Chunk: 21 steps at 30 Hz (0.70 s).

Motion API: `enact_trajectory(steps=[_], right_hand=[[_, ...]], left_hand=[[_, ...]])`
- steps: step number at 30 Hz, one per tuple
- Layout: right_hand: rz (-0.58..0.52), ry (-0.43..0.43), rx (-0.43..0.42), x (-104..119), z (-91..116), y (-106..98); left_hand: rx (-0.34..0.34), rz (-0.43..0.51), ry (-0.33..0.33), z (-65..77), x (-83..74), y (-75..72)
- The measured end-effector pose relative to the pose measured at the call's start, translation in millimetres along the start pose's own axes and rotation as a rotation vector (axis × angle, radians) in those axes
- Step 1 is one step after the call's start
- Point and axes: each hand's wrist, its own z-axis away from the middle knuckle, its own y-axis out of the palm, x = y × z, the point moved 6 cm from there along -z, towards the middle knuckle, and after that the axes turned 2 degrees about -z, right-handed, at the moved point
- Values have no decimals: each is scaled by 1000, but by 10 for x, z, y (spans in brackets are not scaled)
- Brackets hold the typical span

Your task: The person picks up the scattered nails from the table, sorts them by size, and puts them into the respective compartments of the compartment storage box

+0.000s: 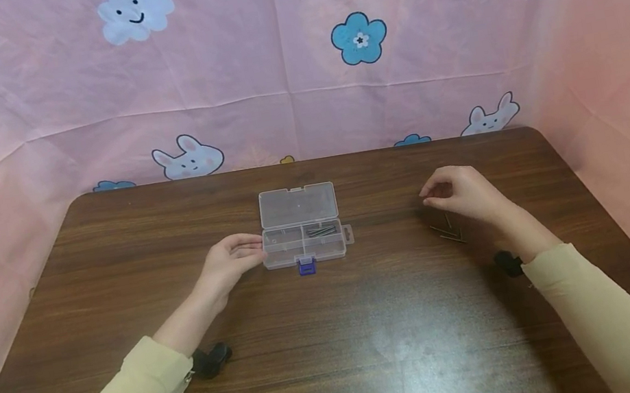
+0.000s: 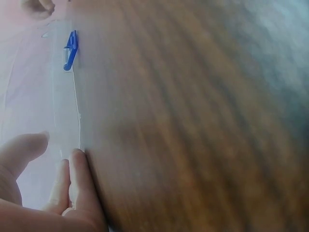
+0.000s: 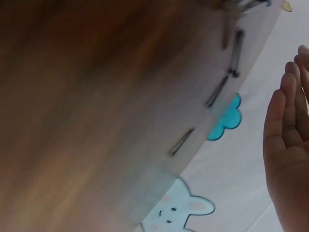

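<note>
A clear plastic compartment box (image 1: 285,255) lies on the table with its lid (image 1: 298,205) swung back. My left hand (image 1: 225,265) is at the box's left end, fingers nearly straight and touching the side wall; in the left wrist view the thumb stands apart, over the box. Several long thin screws (image 1: 321,231) lie in the back right compartment. Off to the right, my right hand (image 1: 459,192) hovers above the table, thumb and fingers apart with nothing visible between them. Beneath it lie several loose thin screws (image 3: 216,91), brass-toned in the head view.
A blue latch (image 1: 306,267) hangs at the box's front, and a hanging tab (image 1: 348,234) sticks out on its right. The brown wooden table (image 1: 338,332) meets a pink patterned cloth (image 1: 279,56) at the back and sides. Black wrist mounts (image 1: 212,360) sit below both wrists.
</note>
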Motion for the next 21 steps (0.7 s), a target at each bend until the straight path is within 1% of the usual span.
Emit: enact_trajectory(steps=[2,8,12,21], right_hand=[[19,4,-2,-53,48,-16],[25,20,9,-173,172,-55],[34,24,19,-210,233,-78],[43,75,65,-260,319,-81]], left_hand=[[1,0,0,0,-1,2],[5,-7,1,14,4,-1],[8,-7,5,22,9,-5],[2,-13,4,2,10,-10]])
